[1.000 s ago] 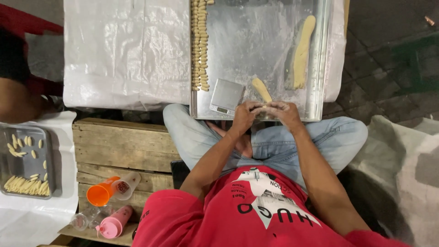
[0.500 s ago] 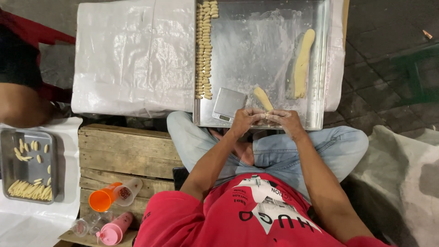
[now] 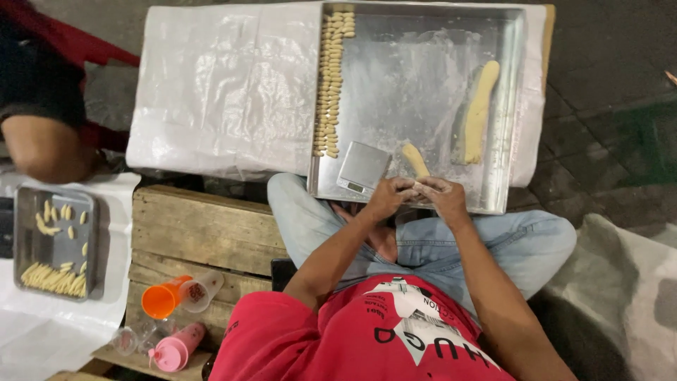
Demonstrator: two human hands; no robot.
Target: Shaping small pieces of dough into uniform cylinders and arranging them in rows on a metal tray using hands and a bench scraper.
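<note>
The person sits cross-legged with both hands brought together over the near edge of a large metal tray (image 3: 416, 28) that rests on their knees. The left hand (image 3: 390, 197) is curled, its fingers bent inward and pressed toward the right hand (image 3: 441, 195), which is likewise curled; the two meet around a small piece of dough (image 3: 421, 188), of which only a pale sliver shows between the fingertips. Neither hand is spread flat; both are closed to a pinch on that piece. Just beyond the hands, on the tray floor, lies a short dough strip (image 3: 415, 160), angled toward them and close to the fingertips, though whether it joins the pinched piece cannot be told. A longer dough roll (image 3: 480, 110) lies along the tray's right side, well apart from the hands. Just left of the left hand sits a small digital scale (image 3: 362, 166) on the tray. Along the tray's left side runs a double column of small shaped dough pieces (image 3: 330, 81). The tray partly overlaps a white plastic sheet (image 3: 226, 85). Beside the person's leg stands a wooden crate (image 3: 204, 229), with an orange cup (image 3: 162, 300) and a pink bottle (image 3: 175, 349) near it. At the far left another person's bent arm or knee (image 3: 46, 144) shows above a second small tray (image 3: 21, 240) that holds more dough pieces.
</note>
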